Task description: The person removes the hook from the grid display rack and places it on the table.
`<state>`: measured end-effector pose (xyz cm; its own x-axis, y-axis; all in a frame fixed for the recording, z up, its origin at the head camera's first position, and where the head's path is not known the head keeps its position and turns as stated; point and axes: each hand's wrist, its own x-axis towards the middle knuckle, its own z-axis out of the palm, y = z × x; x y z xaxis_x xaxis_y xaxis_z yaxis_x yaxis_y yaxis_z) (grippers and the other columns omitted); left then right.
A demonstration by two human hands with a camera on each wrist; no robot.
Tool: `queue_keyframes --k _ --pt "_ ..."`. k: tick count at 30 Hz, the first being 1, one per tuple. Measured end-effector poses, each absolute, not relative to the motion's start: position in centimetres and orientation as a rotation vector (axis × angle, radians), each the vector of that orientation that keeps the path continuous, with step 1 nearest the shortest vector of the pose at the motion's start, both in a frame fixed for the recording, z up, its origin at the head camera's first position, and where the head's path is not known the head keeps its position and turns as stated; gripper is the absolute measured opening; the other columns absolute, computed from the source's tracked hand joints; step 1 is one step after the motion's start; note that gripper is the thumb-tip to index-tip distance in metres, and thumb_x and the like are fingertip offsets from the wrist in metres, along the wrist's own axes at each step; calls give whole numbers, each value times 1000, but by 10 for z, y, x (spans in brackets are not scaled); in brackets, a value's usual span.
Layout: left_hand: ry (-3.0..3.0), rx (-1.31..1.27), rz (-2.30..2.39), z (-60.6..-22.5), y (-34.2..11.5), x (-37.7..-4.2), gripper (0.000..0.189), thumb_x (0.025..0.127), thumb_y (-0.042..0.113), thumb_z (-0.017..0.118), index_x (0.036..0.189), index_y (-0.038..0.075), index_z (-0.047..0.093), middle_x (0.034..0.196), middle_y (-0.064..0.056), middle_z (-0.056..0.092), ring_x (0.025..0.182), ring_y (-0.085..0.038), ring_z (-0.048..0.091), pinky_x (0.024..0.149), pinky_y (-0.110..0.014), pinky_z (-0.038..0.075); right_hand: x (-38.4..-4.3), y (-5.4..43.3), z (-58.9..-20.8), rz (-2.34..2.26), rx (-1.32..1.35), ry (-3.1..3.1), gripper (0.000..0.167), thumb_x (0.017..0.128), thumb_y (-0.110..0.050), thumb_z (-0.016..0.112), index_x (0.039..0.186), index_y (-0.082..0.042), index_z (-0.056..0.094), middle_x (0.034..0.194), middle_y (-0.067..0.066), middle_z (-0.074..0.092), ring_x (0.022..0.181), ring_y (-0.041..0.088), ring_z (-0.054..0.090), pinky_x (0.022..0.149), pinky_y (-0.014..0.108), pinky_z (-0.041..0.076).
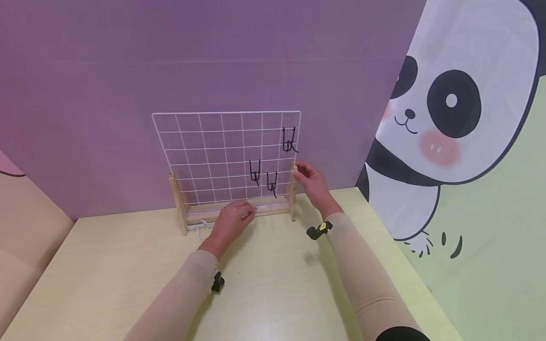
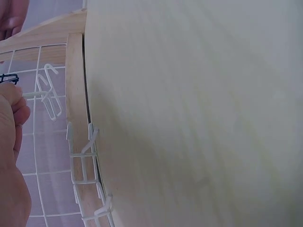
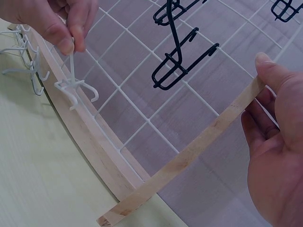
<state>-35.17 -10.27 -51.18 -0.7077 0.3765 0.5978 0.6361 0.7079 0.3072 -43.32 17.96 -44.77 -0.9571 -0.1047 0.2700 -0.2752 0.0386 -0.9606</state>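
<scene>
A white wire grid panel (image 1: 226,112) stands in a light wooden frame, with three black hooks (image 1: 288,148) hanging on its right half. My left hand (image 1: 232,220) is low in front of the panel, near the base bar. Between its thumb and fingers it pinches the stem of a white wire hook (image 3: 71,84), prongs downward in the right wrist view. My right hand (image 1: 313,184) grips the upper end of the right wooden post (image 3: 184,158), thumb on the near side and fingers behind. More white hooks (image 2: 84,155) sit along the base bar, left of my left hand.
The panel stands on a pale wooden table (image 1: 106,284), close to a purple backdrop (image 1: 230,57). The left wooden post (image 1: 179,203) holds the panel's other side. At the right is a wall with a panda picture (image 1: 454,104).
</scene>
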Motion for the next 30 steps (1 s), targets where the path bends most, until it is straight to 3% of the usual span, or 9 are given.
queue_keyframes --k 14,30 --pt "-2444 -794 -639 -514 -100 -351 9 95 4 86 104 5 86 101 -6 80 95 -28 77 94 -45 64 -430 178 -445 2073 392 -2155 36 111 -8 67 144 4 64 141 22 66 123 16 62 119 39 49" --pt "-2468 -798 -640 -511 -99 -346 6 94 2 85 99 5 87 94 -3 78 89 -24 75 88 -42 65 -428 178 -443 2061 411 -2172 36 112 -9 66 146 3 64 144 26 65 124 18 62 121 44 47"
